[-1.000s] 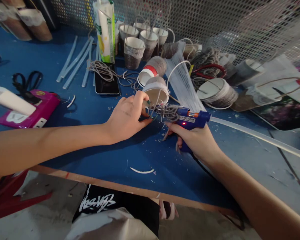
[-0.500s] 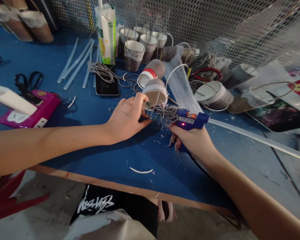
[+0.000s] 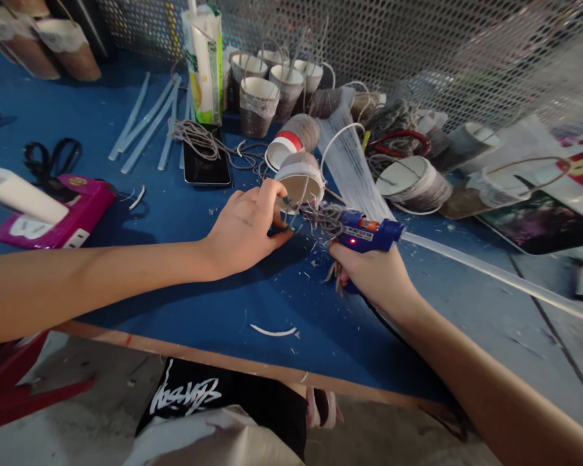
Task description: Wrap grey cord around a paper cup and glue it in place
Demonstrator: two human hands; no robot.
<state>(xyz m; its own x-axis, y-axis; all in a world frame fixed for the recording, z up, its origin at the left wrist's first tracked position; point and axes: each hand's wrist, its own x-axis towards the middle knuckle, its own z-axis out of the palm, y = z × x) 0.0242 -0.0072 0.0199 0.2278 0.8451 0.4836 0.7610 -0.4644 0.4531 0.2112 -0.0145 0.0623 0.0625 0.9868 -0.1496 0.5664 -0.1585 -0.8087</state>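
My right hand (image 3: 376, 275) is wrapped round a blue hot glue gun (image 3: 369, 232) with a red light lit. A long clear glue stick (image 3: 490, 275) sticks out of its back end. Grey cord is tangled about the gun's front, so its nozzle is hidden. My left hand (image 3: 247, 226) is closed at the near rim of a tilted paper cup (image 3: 300, 178), whose open mouth faces me. A strand of grey cord runs from the cup between my fingertips. A white loop handle (image 3: 337, 139) arches beside this cup.
Several cord-wrapped cups (image 3: 259, 107) stand at the back by a perforated metal screen (image 3: 418, 45). A drink carton (image 3: 203, 71), a phone (image 3: 206, 165) and loose glue sticks (image 3: 148, 133) lie farther left. A magenta power strip (image 3: 85, 213) is at left, a tablet (image 3: 539, 217) at right.
The view has shifted very slightly. Both hands keep their hold, and the glue gun and cup stay in nearly the same place.
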